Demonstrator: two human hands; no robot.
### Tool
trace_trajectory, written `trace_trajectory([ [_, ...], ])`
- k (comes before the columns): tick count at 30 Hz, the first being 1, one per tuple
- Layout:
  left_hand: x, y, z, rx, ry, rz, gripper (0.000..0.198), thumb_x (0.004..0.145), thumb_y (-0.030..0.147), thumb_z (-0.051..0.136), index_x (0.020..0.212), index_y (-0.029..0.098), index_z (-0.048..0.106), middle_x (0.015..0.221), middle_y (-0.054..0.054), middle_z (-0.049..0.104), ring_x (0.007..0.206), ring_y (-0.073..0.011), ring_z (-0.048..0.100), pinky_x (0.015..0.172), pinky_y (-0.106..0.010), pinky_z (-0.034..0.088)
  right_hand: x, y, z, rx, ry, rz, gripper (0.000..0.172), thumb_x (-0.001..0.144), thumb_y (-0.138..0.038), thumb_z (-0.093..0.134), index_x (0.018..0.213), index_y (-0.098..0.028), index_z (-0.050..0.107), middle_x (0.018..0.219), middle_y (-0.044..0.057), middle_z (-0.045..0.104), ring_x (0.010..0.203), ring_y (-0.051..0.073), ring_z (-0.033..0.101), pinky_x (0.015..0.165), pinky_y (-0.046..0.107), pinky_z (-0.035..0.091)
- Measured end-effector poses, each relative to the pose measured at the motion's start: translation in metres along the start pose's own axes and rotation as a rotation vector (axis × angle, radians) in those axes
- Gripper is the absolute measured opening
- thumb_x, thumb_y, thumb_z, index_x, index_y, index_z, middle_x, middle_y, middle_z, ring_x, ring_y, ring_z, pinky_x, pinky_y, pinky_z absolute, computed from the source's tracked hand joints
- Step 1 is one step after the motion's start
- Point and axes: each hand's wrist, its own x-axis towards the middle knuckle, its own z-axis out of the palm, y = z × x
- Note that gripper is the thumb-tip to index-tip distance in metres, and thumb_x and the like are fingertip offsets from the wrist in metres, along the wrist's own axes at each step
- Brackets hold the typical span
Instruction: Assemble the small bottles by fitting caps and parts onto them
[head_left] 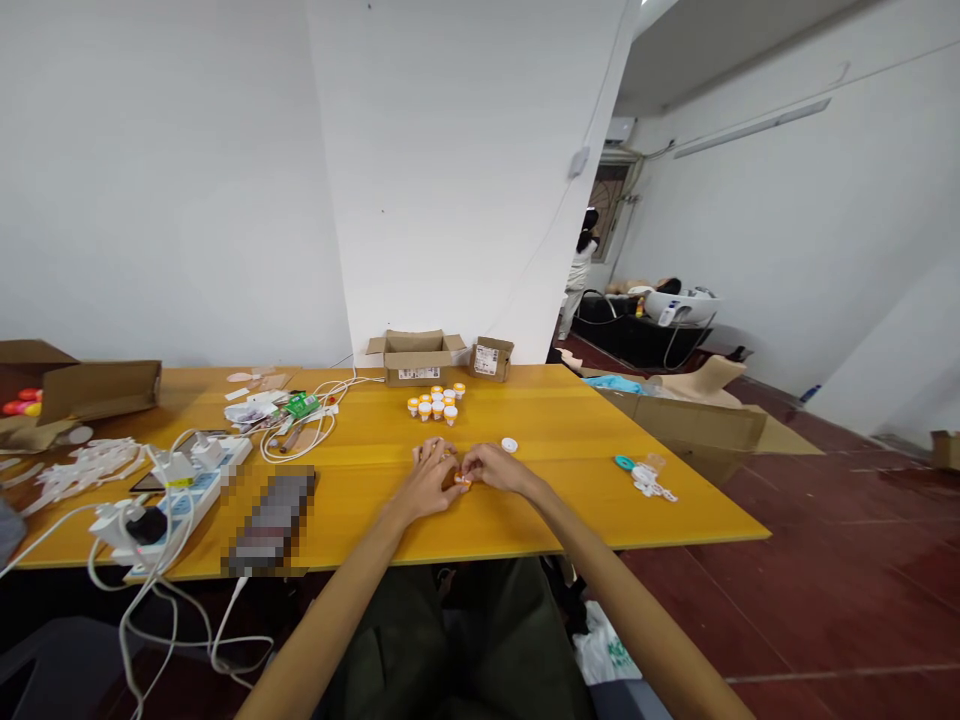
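Observation:
A small orange-and-white plastic piece (464,483) is between my two hands, low over the yellow table, mostly covered by fingers. My left hand (431,482) curls around its left side, the thumb pressed to it. From the right, my right hand (496,467) pinches the piece at its top with bent fingers. A white round disc (509,445) lies just beyond my right hand. Farther back stands a cluster of several orange-and-white capped pieces (438,402) that look like the one in my hands. Fine detail of the held piece is too small to make out.
An open cardboard box (417,362) and a smaller box (492,359) stand at the table's back. White parts and a teal ring (624,463) lie right. A phone (274,522), a power strip (199,500) and loose cables occupy the left. A person (577,275) stands in the background.

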Motion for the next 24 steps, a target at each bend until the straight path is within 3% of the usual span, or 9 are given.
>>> trace_trajectory([
  [12,0.0011,0.0027,-0.0032,0.011,-0.006,0.005,0.014,0.086,0.036,0.064,0.089,0.023,0.063,0.123,-0.008,0.055,0.122,-0.0308,0.040,0.098,-0.047,0.035,-0.0067,-0.0001,0.0046,0.036,0.067,-0.023,0.026,0.073,-0.001,0.060,0.079,-0.020,0.078,0.080,0.003,0.070,0.075,0.017,0.062,0.073,0.027,0.045],
  [24,0.0011,0.0009,-0.0011,0.024,0.004,0.011,0.014,0.087,0.036,0.064,0.091,0.023,0.063,0.123,-0.008,0.055,0.122,-0.0313,0.040,0.097,-0.047,0.035,-0.0096,0.0063,0.0096,0.014,0.108,-0.108,0.019,0.083,-0.011,0.063,0.082,-0.022,0.079,0.078,0.004,0.066,0.075,0.017,0.060,0.072,0.028,0.044],
])
